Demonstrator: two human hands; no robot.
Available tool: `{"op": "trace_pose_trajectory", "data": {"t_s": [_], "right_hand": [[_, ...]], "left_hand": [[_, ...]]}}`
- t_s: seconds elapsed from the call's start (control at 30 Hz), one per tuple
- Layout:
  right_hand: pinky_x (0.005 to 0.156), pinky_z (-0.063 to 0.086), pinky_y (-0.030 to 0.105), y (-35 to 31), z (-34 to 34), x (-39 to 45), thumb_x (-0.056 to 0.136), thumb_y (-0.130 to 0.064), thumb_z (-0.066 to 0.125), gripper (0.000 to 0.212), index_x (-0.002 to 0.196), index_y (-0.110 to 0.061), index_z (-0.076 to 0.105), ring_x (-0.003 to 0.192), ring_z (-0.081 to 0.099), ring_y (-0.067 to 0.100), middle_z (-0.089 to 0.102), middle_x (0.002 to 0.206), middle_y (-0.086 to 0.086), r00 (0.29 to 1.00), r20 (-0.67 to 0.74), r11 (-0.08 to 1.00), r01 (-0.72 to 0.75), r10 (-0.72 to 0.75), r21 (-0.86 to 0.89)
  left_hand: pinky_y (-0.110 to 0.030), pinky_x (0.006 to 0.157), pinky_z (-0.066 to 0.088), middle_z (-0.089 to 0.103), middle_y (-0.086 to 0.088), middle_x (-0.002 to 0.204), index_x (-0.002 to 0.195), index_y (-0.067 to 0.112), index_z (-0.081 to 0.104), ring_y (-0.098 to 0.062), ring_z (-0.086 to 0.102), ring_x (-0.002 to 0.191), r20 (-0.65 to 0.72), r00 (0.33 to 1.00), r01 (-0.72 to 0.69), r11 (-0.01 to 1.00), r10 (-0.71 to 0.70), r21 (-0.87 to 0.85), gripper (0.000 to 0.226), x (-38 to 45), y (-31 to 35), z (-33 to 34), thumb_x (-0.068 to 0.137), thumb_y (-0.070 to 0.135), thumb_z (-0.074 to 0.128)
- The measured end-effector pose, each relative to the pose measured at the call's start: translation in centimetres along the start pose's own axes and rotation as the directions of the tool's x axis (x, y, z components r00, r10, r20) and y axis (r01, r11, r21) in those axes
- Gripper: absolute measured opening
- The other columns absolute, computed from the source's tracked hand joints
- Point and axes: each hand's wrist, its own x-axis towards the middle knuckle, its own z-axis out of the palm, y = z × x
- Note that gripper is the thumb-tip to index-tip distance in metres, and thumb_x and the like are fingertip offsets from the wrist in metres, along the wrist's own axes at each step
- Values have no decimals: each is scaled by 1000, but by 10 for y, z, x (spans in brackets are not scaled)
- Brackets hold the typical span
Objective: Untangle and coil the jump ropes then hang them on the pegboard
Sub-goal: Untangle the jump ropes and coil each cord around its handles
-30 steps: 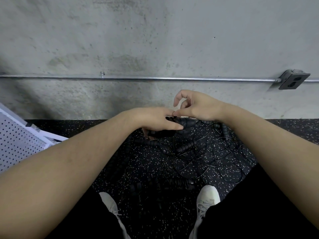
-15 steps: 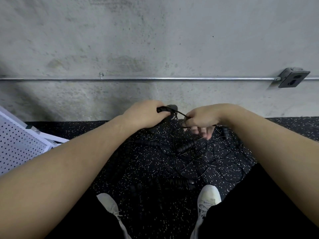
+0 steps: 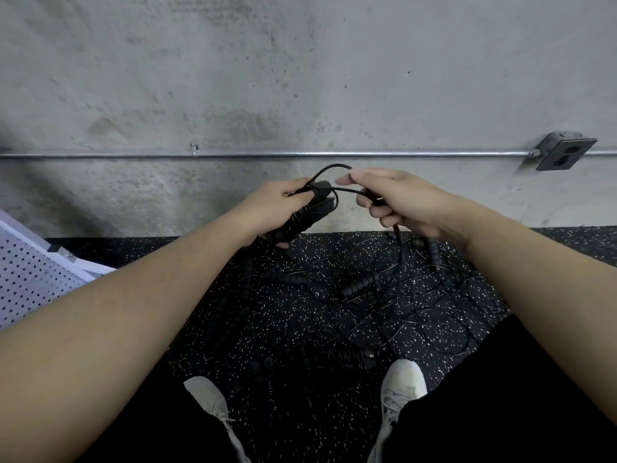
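Observation:
My left hand [image 3: 272, 207] grips black jump rope handles [image 3: 302, 217] with cord wound around them. A thin black cord [image 3: 329, 170] arcs up from the handles in a loop and runs into my right hand [image 3: 399, 202], whose fingers curl around it. From there the cord drops to a tangle of black ropes [image 3: 364, 292] and ribbed handles spread on the speckled black floor. A white pegboard [image 3: 30, 279] leans at the far left.
A concrete wall stands close ahead, with a metal conduit [image 3: 300, 154] running across it to an outlet box [image 3: 564, 155] at the right. My two white shoes [image 3: 402, 379] stand at the near edge of the tangle.
Both hands rose from the floor to in front of the wall. The left hand took hold of the handles. The right hand drew a loop of cord up and to the right.

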Motion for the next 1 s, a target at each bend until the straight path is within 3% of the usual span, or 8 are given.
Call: {"op": "trace_pose_trajectory", "data": {"t_s": [0.1,0.17,0.3,0.4,0.5,0.73,0.9,1.0], "right_hand": [[48,23,21,-2,6,2,104,-51,44,42,84,-18,62,56,29,8,46,71,-6,1000,25,1000,-3,2,29],[47,26,19,-1,9,4,104,-48,45,38,81,-20,56,56,31,9,47,70,-5,1000,14,1000,4,-4,7],[41,22,18,-1,3,4,107,-39,45,21,112,-21,56,52,26,8,44,67,-5,1000,-11,993,-8,9,117],[42,19,20,-1,-2,2,109,-35,38,31,124,-14,56,52,24,8,36,65,-7,995,22,981,-104,102,164],[43,27,19,-1,-2,-2,108,-29,43,30,122,-10,60,52,29,7,38,64,-9,979,92,979,-189,182,80],[42,19,17,-3,3,-2,106,-35,47,20,104,-18,56,50,23,6,35,62,-8,979,88,943,-199,182,266],[50,21,22,-1,2,-5,106,-38,46,28,102,-16,62,54,25,7,32,64,-9,971,144,973,-208,193,96],[46,25,20,-1,6,-2,102,-41,53,26,99,-16,61,52,30,6,38,60,-10,978,99,982,-181,185,-48]], "left_hand": [[-43,56,62,72,-8,91,128,42,65,-27,68,59,42,992,125,949,-118,-289,27,3,3,-3,101,35,62],[-43,57,62,74,-10,86,127,40,66,-28,69,59,81,987,159,895,-137,-417,26,4,7,-7,101,35,62],[-41,59,61,75,-12,96,124,38,65,-32,69,64,134,982,185,801,-132,-569,22,7,9,-13,105,36,55],[-42,62,59,73,-12,105,122,38,65,-31,69,66,110,986,167,728,-126,-665,21,9,8,-20,105,37,54],[-43,63,59,71,-14,110,117,34,66,-32,68,68,95,990,140,691,-103,-709,17,8,11,-21,105,36,53],[-43,64,59,72,-14,108,112,33,67,-32,69,69,55,996,89,691,-72,-717,17,7,12,-27,105,38,52],[-40,64,59,73,-10,97,117,31,64,-28,69,69,67,997,82,709,-49,-700,27,2,14,-28,106,48,47],[-35,56,57,73,-6,90,100,36,66,-25,67,64,82,996,70,699,-16,-711,27,-1,18,-26,102,55,46]]}}
